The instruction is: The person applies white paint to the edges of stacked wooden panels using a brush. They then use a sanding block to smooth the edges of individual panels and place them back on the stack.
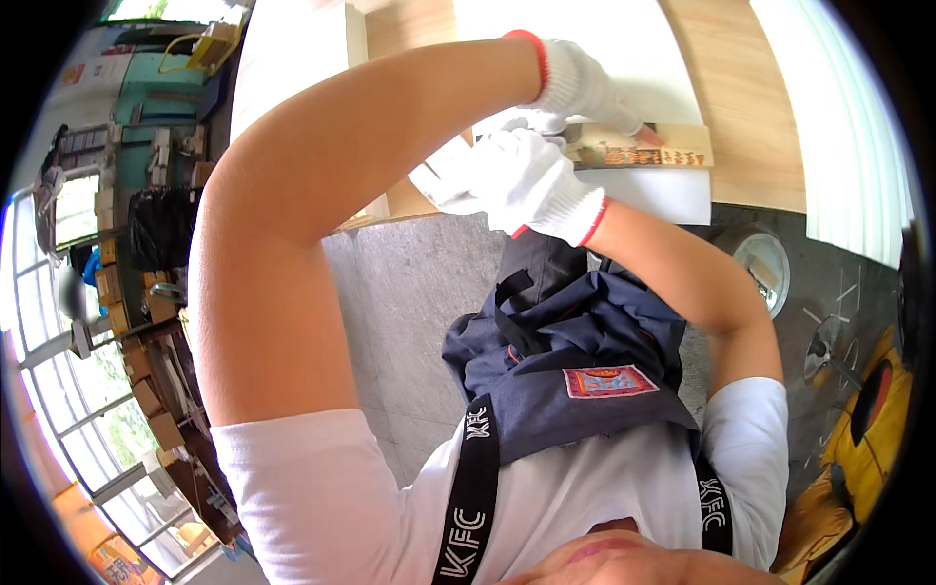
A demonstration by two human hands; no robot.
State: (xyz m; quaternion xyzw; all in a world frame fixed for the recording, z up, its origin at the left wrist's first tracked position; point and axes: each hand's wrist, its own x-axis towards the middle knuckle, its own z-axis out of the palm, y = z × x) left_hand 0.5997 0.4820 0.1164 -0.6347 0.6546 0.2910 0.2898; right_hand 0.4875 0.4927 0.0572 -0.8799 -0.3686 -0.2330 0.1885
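Note:
My left hand [583, 90], in a white knit glove with a red cuff edge, reaches over the work table [756, 117]. One finger is stretched out onto a narrow printed strip [597, 146], its tip showing pinkish. Nearer to me, my right hand [531, 185], gloved the same way, is just left of the strip, close below the left hand. Its fingers look curled together; whatever they may hold is hidden by the glove. Under the strip, a white panel [673, 195] juts out at the table's near edge.
A large white sheet [604, 34] lies on the wood tabletop. Long white ribbed pieces [848, 146] are on the right. A round pale bucket [765, 268] and a fan [829, 346] stand on the grey floor [390, 322]. Loaded shelves [156, 175] line the left side.

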